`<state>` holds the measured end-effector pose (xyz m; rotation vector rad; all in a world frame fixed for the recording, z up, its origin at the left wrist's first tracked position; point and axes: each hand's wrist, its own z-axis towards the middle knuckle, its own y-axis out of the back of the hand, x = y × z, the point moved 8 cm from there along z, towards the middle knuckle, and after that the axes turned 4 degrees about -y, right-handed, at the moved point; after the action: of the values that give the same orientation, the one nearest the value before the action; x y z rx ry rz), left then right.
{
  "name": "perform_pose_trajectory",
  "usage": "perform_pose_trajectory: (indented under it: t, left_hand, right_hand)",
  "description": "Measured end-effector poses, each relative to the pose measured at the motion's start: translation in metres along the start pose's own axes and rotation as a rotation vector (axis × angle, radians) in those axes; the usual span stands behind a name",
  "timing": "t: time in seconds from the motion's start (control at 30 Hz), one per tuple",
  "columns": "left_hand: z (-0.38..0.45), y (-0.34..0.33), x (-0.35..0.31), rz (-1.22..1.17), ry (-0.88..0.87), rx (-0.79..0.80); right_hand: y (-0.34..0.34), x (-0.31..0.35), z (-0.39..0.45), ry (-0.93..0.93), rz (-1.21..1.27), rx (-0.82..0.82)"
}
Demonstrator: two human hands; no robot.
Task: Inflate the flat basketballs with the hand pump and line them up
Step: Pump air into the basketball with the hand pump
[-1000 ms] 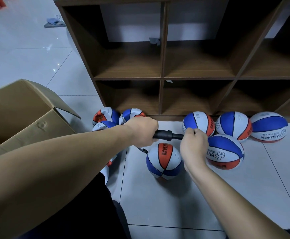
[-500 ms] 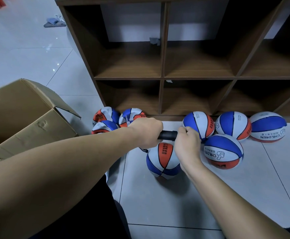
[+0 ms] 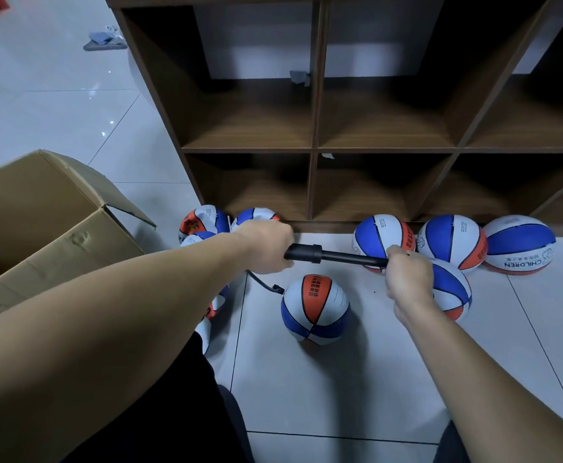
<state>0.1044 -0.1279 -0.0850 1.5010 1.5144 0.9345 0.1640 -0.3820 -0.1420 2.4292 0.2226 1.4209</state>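
A black hand pump [image 3: 327, 254] lies level between my hands, its rod drawn out. My left hand [image 3: 266, 247] grips the pump's barrel. My right hand [image 3: 407, 279] grips the pump's handle at the rod's right end. A short black hose [image 3: 263, 284] runs from the barrel down to a red, white and blue basketball [image 3: 315, 309] on the floor. Round basketballs stand along the shelf foot at right: one [image 3: 378, 237], a second [image 3: 450, 242], a third [image 3: 520, 248], and another [image 3: 454, 290] partly behind my right hand. Flatter balls [image 3: 203, 220] lie behind my left arm.
A dark wooden cubby shelf [image 3: 313, 148] with open compartments stands straight ahead. An open cardboard box [image 3: 43, 222] sits at the left. The floor is pale tile [image 3: 323, 389]. My dark-clothed legs show at the bottom edge.
My right hand has pulled the handle out to the right, so much more of the pump's rod shows than half a second ago. The left hand and the balls stay put.
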Motion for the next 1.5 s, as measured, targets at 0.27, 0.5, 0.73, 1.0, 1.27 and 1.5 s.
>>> perform_pose_trajectory:
  t: [0.27,0.5,0.73,1.0,1.27,1.5]
  left_hand:
    - [0.0,-0.01,-0.013,-0.02,-0.019,0.001]
    - [-0.008,-0.016,-0.023,0.004,-0.017,-0.006]
    - [-0.006,-0.016,-0.037,0.078,-0.028,-0.003]
    - [-0.003,-0.017,-0.033,0.087,-0.037,0.003]
    - [-0.003,-0.012,-0.026,0.057,-0.034,-0.019]
    - [-0.005,-0.011,0.004,0.043,0.02,0.048]
  right_hand:
    - [-0.008,0.006,-0.018,0.085,-0.028,-0.121]
    - [-0.04,0.005,-0.047,0.227,-0.115,-0.091]
    - [-0.058,-0.004,-0.059,0.162,-0.054,-0.003]
    - [-0.063,-0.003,-0.058,0.137,-0.064,0.084]
    - [-0.049,0.006,-0.045,0.118,-0.108,0.182]
    - [-0.006,-0.009,-0.007,-0.043,0.02,0.053]
